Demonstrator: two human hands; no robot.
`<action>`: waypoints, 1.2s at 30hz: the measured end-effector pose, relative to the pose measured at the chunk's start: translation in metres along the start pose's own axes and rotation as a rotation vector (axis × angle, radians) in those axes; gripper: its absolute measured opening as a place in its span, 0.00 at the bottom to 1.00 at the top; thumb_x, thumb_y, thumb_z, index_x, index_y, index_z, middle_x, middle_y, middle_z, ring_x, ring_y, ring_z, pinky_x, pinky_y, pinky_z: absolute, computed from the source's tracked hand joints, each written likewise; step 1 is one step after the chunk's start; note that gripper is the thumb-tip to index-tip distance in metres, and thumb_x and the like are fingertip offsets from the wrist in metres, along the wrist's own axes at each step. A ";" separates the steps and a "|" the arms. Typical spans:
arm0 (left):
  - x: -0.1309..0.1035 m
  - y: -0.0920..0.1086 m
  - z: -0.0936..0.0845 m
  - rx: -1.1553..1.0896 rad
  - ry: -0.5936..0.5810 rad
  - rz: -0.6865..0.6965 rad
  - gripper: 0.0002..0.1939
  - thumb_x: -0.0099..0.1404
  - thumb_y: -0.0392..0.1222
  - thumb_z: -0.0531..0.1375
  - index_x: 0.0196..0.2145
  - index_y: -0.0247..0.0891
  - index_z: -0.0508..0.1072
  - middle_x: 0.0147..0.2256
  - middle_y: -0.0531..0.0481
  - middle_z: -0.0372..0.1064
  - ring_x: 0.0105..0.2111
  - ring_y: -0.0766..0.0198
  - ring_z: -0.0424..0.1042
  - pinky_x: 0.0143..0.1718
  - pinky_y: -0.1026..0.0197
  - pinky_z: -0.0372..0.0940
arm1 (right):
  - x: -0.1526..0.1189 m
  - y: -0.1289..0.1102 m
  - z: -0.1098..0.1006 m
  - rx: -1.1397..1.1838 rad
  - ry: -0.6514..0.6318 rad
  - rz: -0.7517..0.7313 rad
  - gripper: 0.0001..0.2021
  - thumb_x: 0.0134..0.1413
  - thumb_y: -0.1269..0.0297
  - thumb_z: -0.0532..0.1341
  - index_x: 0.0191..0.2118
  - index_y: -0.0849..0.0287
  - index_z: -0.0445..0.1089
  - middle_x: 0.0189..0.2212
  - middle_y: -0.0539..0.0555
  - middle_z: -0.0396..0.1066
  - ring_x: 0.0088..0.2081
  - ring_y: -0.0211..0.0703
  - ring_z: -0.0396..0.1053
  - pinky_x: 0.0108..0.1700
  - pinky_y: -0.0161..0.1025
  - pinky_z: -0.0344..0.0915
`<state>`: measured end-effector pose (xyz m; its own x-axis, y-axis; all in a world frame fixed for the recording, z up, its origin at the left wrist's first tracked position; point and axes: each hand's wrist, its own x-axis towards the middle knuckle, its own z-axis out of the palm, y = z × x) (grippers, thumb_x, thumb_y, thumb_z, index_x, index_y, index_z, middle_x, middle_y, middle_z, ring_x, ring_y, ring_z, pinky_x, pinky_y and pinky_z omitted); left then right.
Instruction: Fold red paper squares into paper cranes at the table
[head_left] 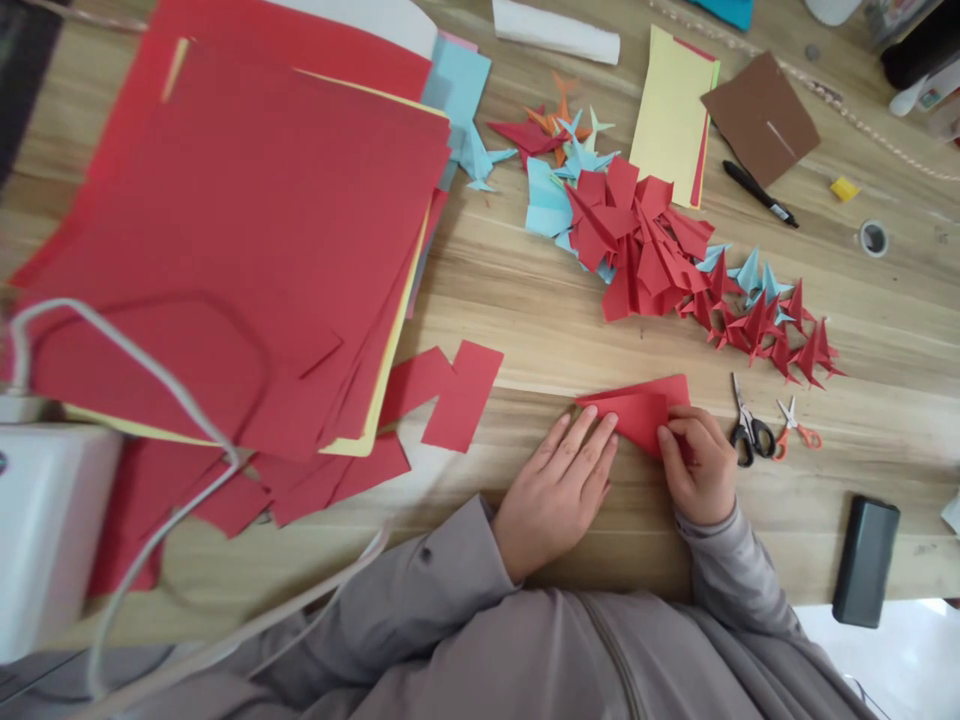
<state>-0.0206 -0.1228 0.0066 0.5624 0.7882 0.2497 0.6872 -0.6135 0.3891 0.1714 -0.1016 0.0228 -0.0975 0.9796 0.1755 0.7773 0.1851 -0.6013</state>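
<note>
A folded piece of red paper (641,412) lies on the wooden table in front of the person. My left hand (559,485) rests on its left end, the extended fingers pressing it flat. The paper's right side is pinched between the thumb and bent fingers of my right hand (699,462). Beyond the hands is a pile of folded red pieces (637,240), with a row of small red folded shapes (757,325) to its right and light blue ones (757,272) beside them.
Large red sheets (247,230) cover the left side, with red strips (463,395) near them. Black scissors (750,428), small orange scissors (795,430) and a dark power bank (866,560) lie right. A white cable (161,375) crosses the left. Farther back is a black pen (760,194).
</note>
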 end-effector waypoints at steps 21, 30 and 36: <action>-0.002 0.006 0.002 0.033 -0.049 -0.107 0.24 0.63 0.42 0.53 0.55 0.27 0.62 0.58 0.33 0.54 0.60 0.44 0.51 0.56 0.45 0.55 | 0.001 0.007 0.011 -0.066 0.086 0.024 0.05 0.53 0.69 0.59 0.37 0.59 0.69 0.25 0.52 0.70 0.26 0.39 0.66 0.30 0.37 0.65; 0.000 0.005 0.000 0.057 -0.051 -0.112 0.24 0.62 0.42 0.54 0.54 0.28 0.64 0.58 0.34 0.56 0.59 0.43 0.52 0.56 0.45 0.55 | 0.002 0.010 0.011 -0.072 -0.017 -0.060 0.16 0.56 0.71 0.54 0.50 0.57 0.69 0.28 0.56 0.68 0.30 0.42 0.65 0.33 0.40 0.65; 0.000 0.006 -0.001 0.064 -0.072 -0.116 0.25 0.63 0.43 0.53 0.55 0.30 0.63 0.59 0.35 0.54 0.60 0.43 0.51 0.57 0.43 0.52 | 0.000 0.012 0.012 -0.087 -0.032 -0.060 0.16 0.56 0.72 0.53 0.49 0.59 0.69 0.26 0.55 0.66 0.29 0.41 0.64 0.33 0.39 0.64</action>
<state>-0.0171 -0.1262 0.0093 0.5080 0.8497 0.1410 0.7760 -0.5226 0.3532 0.1733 -0.0981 0.0062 -0.1637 0.9693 0.1834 0.8206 0.2370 -0.5200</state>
